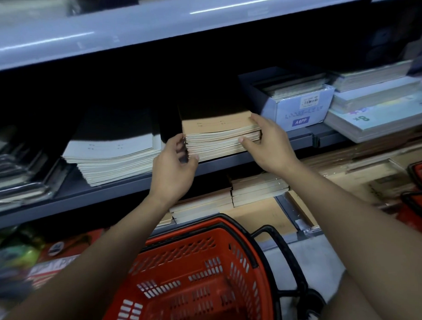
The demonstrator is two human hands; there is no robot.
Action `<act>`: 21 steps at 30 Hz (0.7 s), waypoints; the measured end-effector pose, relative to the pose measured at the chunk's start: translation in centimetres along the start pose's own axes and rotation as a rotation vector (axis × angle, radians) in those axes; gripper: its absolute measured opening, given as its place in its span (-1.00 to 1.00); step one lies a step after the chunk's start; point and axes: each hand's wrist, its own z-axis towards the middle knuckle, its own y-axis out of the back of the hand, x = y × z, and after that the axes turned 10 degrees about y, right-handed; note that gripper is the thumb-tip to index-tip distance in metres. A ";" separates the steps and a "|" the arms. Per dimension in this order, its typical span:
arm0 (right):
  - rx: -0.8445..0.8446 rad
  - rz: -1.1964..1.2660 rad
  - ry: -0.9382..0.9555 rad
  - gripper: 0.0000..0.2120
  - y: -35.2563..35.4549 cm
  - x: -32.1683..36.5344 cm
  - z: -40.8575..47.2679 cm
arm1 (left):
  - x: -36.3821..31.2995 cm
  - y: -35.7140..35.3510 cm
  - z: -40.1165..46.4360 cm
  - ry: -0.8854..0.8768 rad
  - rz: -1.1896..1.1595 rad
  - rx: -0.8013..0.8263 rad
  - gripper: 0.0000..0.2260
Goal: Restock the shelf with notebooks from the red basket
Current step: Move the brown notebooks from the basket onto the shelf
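- the back of the tan notebook stack [220,135] is lost in the shelf's dark shadow.
- the red basket [197,275] is cut off by the bottom edge.
- packaged goods [19,260] at the lower left are too blurred to identify.
- both forearms run out of frame.

head view | worn at head height | faces forward and down | close to shelf [229,164] | arms reach in from below

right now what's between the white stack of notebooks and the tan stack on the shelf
In the head view, the left hand sits in the gap between the white stack and the tan stack, gripping the tan stack's left edge. Behind it the gap is dark.
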 end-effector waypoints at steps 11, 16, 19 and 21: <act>-0.015 0.016 -0.077 -0.52 0.5 1.8 -3.3 | 1.0 2.9 -4.0 0.007 0.072 0.070 -0.47; 0.032 0.012 -0.137 -0.42 0.4 3.3 -5.4 | 1.2 4.5 -5.7 0.009 0.089 0.046 -0.49; 0.084 -0.007 -0.109 -0.46 -0.2 3.5 -6.5 | 1.8 5.3 -6.8 0.018 0.090 0.041 -0.51; 0.121 -0.016 -0.094 -0.48 -0.6 3.9 -7.6 | 2.2 5.7 -7.4 0.026 0.094 0.038 -0.51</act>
